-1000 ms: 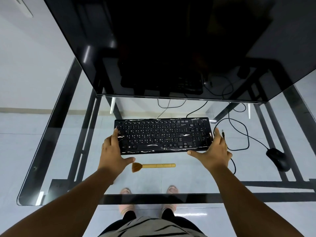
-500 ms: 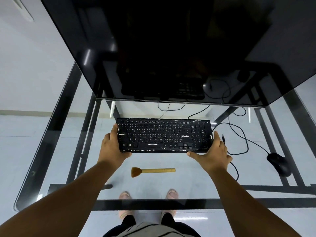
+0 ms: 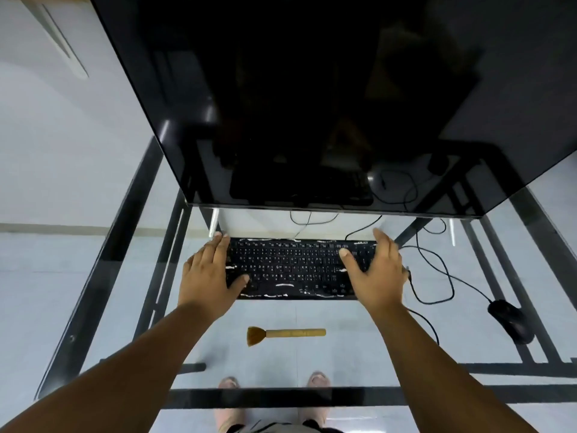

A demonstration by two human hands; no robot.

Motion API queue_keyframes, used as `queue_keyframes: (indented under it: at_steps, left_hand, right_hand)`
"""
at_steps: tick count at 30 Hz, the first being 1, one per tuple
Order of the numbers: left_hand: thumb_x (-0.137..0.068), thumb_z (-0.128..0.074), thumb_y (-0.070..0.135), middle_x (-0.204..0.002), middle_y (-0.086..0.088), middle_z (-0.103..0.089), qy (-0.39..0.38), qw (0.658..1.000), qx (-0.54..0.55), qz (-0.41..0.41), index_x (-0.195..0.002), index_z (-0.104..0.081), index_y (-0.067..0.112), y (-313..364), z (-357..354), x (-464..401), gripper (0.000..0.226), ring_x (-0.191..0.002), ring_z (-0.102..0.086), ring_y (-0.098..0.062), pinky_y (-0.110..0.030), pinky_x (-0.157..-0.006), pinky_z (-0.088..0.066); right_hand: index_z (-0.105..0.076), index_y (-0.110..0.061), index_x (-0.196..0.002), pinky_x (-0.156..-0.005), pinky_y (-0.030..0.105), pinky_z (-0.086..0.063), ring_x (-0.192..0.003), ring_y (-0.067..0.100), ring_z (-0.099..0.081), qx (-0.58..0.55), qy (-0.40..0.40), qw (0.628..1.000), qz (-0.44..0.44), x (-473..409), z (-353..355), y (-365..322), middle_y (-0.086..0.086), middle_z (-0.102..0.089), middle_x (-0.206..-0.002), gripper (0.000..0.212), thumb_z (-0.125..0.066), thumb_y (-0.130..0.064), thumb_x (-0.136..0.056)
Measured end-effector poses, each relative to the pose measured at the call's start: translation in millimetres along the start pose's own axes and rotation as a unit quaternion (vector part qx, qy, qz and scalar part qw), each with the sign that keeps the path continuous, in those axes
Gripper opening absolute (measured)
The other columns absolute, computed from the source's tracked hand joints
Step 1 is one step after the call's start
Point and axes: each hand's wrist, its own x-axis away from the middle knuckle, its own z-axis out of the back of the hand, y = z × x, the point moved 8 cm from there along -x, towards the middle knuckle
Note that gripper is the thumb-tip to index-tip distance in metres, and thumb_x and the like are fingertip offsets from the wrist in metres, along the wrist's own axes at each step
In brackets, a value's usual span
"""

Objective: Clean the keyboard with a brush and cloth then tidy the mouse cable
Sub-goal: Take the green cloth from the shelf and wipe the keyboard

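So the black keyboard (image 3: 296, 268) sits on the glass desk (image 3: 343, 360), just near of the bottom edge of a big dark monitor (image 3: 312, 104). It's got white streaky bits scattered over the keys and along its near edge. Both hands are on it at the ends. The left hand (image 3: 209, 276) covers the left end, fingers stretched out toward the far left corner and thumb lying across the keys near the bottom row. The right hand (image 3: 376, 273) does the same on the right end, fingers reaching the far right corner, thumb pointing inward over the keys. Fingers look fairly straight and together rather than curled, so it reads as flat hands laid over the ends. Can't tell whether the fingertips hook over the far edge.

The brush (image 3: 285, 334), wooden handle with brownish bristles pointing left, lies on the glass near of the keyboard, apart from both hands. The black mouse (image 3: 510, 320) is off to the right, well apart from the keyboard, with its cable (image 3: 449, 276) looping loosely across the glass between them. The person's feet show through the glass below.
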Motion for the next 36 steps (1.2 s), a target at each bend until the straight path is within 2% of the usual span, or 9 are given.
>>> queue_keyframes:
  at_steps: [4, 9, 14, 18, 21, 24, 30, 36]
  left_hand:
    - [-0.090, -0.039, 0.056, -0.159, 0.001, -0.025, 0.076, 0.995, -0.038, -0.053, -0.152, -0.023, 0.020, 2, 59, -15, 0.073, -0.144, -0.028, -0.021, -0.044, -0.115, -0.024]
    - [-0.092, -0.038, 0.049, -0.158, 0.000, -0.026, 0.181, 0.979, -0.044, -0.080, -0.151, -0.025, 0.021, -9, 160, -39, 0.067, -0.145, -0.025, -0.019, -0.043, -0.115, -0.023]
    - [-0.095, -0.035, 0.047, -0.159, 0.002, -0.024, 0.260, 0.961, -0.059, -0.069, -0.151, -0.024, 0.023, -33, 250, -55, 0.062, -0.147, -0.020, -0.018, -0.042, -0.117, -0.017]
    - [-0.094, -0.033, 0.048, -0.159, 0.001, -0.024, 0.315, 0.945, -0.072, -0.056, -0.151, -0.026, 0.022, -59, 317, -71, 0.063, -0.147, -0.020, -0.020, -0.045, -0.116, -0.018]
    - [-0.093, -0.032, 0.050, -0.160, 0.003, -0.020, 0.351, 0.933, -0.069, -0.037, -0.151, -0.025, 0.024, -79, 360, -84, 0.064, -0.149, -0.014, -0.021, -0.046, -0.116, -0.017]
    - [-0.093, -0.029, 0.051, -0.161, 0.005, -0.018, 0.373, 0.925, -0.069, -0.019, -0.152, -0.023, 0.025, -94, 394, -99, 0.064, -0.149, -0.010, -0.018, -0.044, -0.118, -0.011]
    - [-0.094, -0.018, 0.052, -0.162, 0.004, -0.012, 0.360, 0.929, -0.083, 0.010, -0.154, -0.018, 0.025, -123, 418, -136, 0.066, -0.149, -0.008, -0.014, -0.045, -0.118, -0.008]
    - [-0.088, 0.000, 0.058, -0.161, 0.007, 0.004, 0.303, 0.948, -0.093, 0.024, -0.155, -0.007, 0.023, -152, 403, -164, 0.076, -0.146, 0.010, -0.009, -0.043, -0.119, 0.000]
  right_hand:
    - [-0.040, -0.020, -0.142, -0.105, 0.055, -0.036, -0.134, 0.019, -0.039, -0.075, 0.044, 0.993, 0.083, -19, 23, -78, 0.000, -0.041, -0.147, 0.073, -0.052, -0.064, -0.085]
    - [-0.042, -0.022, -0.142, -0.108, 0.050, -0.034, -0.136, 0.015, -0.036, -0.132, 0.083, 0.968, 0.194, -29, 59, -192, -0.003, -0.037, -0.149, 0.069, -0.051, -0.062, -0.087]
    - [-0.043, -0.021, -0.142, -0.107, 0.045, -0.036, -0.137, 0.015, -0.036, -0.171, 0.131, 0.934, 0.285, -27, 94, -294, -0.004, -0.037, -0.150, 0.064, -0.054, -0.055, -0.089]
    - [-0.046, -0.018, -0.140, -0.104, 0.045, -0.040, -0.135, 0.018, -0.039, -0.192, 0.189, 0.895, 0.355, -25, 123, -375, 0.000, -0.041, -0.147, 0.062, -0.056, -0.050, -0.088]
    - [-0.048, -0.018, -0.138, -0.102, 0.041, -0.040, -0.132, 0.020, -0.042, -0.192, 0.223, 0.872, 0.390, -28, 138, -431, 0.002, -0.044, -0.143, 0.061, -0.057, -0.049, -0.087]
    - [-0.048, -0.018, -0.137, -0.102, 0.042, -0.040, -0.130, 0.023, -0.043, -0.180, 0.234, 0.859, 0.419, -35, 145, -485, 0.004, -0.046, -0.141, 0.062, -0.055, -0.051, -0.085]
    - [-0.037, -0.027, -0.142, -0.097, 0.045, -0.042, -0.126, 0.028, -0.042, -0.036, 0.172, 0.888, 0.425, -64, 114, -581, 0.001, -0.039, -0.144, 0.069, -0.052, -0.059, -0.083]
    - [-0.023, -0.033, -0.148, -0.105, 0.051, -0.036, -0.135, 0.038, -0.031, 0.070, -0.008, 0.931, 0.359, -104, 35, -619, 0.000, -0.019, -0.158, 0.079, -0.049, -0.068, -0.083]
